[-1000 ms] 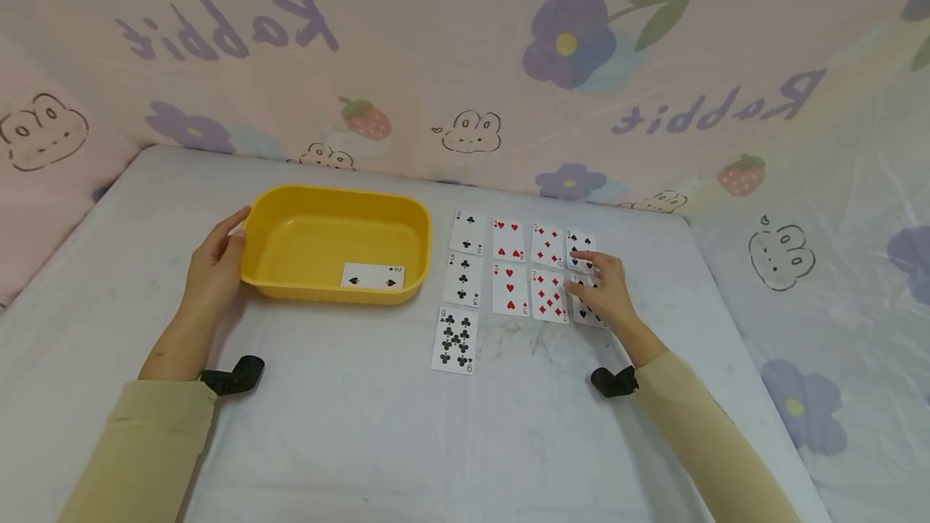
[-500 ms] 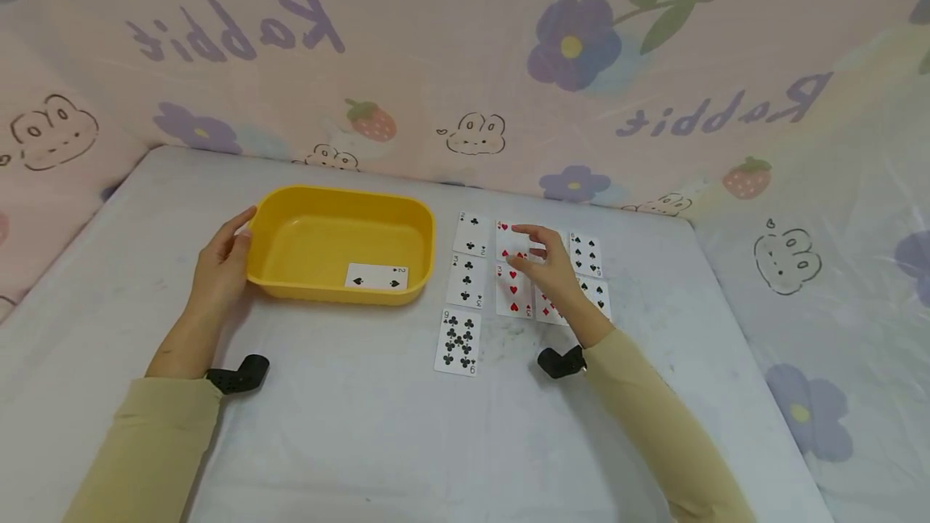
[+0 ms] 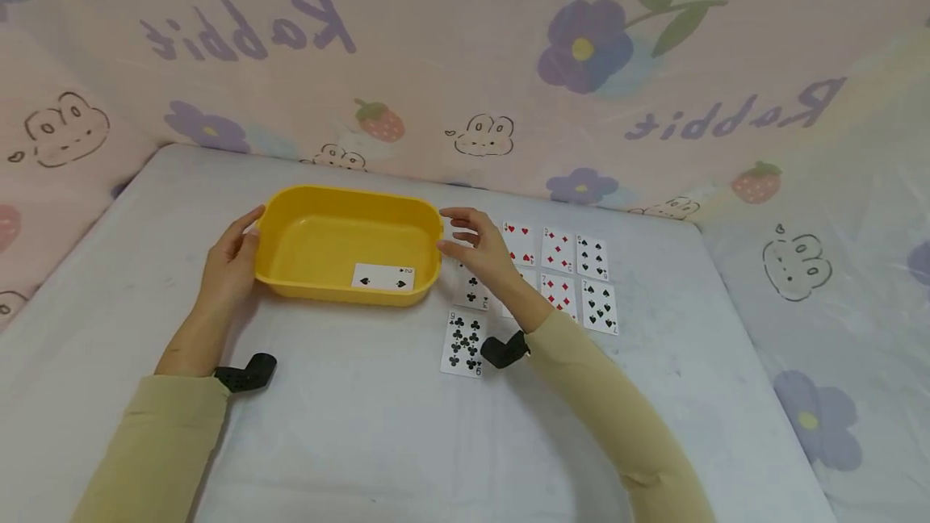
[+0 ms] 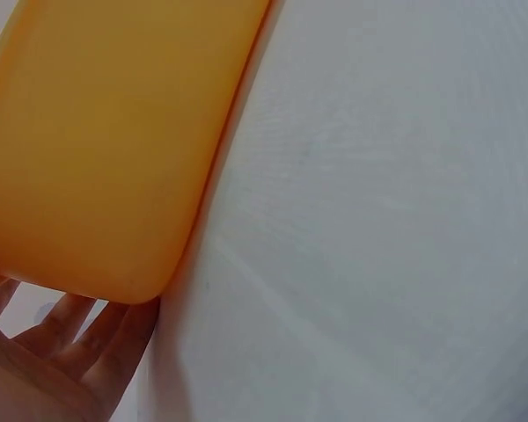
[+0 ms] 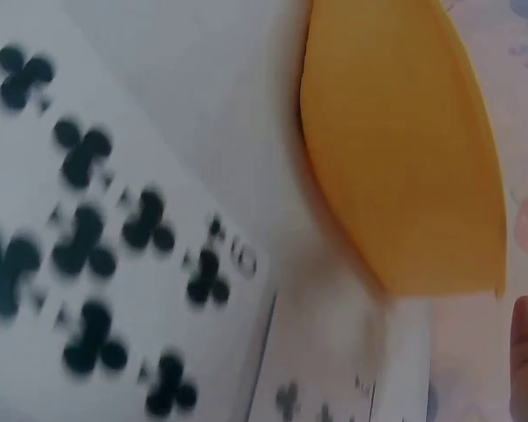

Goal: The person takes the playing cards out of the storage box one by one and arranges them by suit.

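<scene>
A yellow plastic basin [image 3: 312, 244] lies on the white cloth, a two of spades [image 3: 383, 277] flat inside it. My left hand [image 3: 228, 265] rests its fingers against the basin's left end; the left wrist view shows fingers [image 4: 114, 343] extended to the wall. At the right end, my right hand [image 3: 483, 253] has fingers and thumb spread beside the rim, holding no card. It covers most of a two of clubs. The nine of clubs [image 3: 462, 344] and three of clubs [image 3: 472, 294] lie below it. Right wrist view: a fingertip [image 5: 526, 352] appears near the basin [image 5: 405, 158].
Face-up cards lie right of the basin: a four of hearts [image 3: 519, 244], a five of diamonds [image 3: 558, 250], a six of spades [image 3: 592, 257], a seven of diamonds [image 3: 558, 295] and a seven of spades [image 3: 599, 307]. A printed curtain [image 3: 414, 39] stands behind the table.
My right hand has moved left from the spade cards, across the hearts, to the basin's right end. The left hand has stayed at the basin's left end.
</scene>
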`<state>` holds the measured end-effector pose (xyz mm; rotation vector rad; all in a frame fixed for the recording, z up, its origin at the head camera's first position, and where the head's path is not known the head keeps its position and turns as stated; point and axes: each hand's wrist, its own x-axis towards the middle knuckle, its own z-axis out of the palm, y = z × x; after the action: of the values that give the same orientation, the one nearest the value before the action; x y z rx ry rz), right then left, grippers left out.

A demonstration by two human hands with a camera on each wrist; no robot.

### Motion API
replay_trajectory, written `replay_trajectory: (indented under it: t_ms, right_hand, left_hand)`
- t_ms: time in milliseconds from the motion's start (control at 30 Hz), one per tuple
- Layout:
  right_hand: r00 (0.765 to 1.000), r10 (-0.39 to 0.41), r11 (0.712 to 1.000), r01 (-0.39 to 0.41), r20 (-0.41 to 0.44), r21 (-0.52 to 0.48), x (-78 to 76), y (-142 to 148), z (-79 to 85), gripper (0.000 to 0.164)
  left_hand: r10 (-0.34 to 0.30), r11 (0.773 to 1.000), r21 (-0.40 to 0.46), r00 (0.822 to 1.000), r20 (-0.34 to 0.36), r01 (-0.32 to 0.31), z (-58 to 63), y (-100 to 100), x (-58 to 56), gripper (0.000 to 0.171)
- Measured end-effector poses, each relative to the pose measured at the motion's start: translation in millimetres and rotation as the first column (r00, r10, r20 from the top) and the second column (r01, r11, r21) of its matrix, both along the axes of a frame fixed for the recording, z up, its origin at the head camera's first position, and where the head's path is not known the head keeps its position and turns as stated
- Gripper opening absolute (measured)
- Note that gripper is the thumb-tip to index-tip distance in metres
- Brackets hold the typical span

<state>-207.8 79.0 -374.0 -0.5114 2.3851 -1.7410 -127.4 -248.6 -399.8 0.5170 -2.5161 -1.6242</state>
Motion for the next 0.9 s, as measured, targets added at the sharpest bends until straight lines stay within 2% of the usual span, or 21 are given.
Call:
replay_trajectory:
  t_ms: [200, 367, 700, 900]
  right_hand:
    - [0.994, 0.103, 0.991, -0.101, 0.021, -0.093, 0.5, -32, 3.3, 0.047]
    - [0.982, 0.178, 0.980, -0.171, 0.060, -0.099, 1.0, -55, 6.1, 0.048]
    - [0.941, 0.320, 0.944, -0.327, 0.107, 0.047, -1.6, -77, -0.7, 0.055]
    - [0.921, 0.365, 0.896, -0.388, 0.139, 0.215, -2.5, -83, -1.2, 0.056]
  left_hand:
    - [-0.002, 1.000, 0.000, 1.000, -0.001, 0.002, 2.0, 2, -0.7, 0.047]
    - [-0.002, 1.000, -0.009, 1.000, -0.004, 0.002, -0.5, -1, -1.0, 0.048]
    - [-0.006, 1.000, -0.003, 1.000, -0.010, 0.006, 0.4, 1, 0.5, 0.048]
    - [-0.007, 1.000, -0.006, 1.000, -0.019, 0.007, -0.1, 0, 0.8, 0.047]
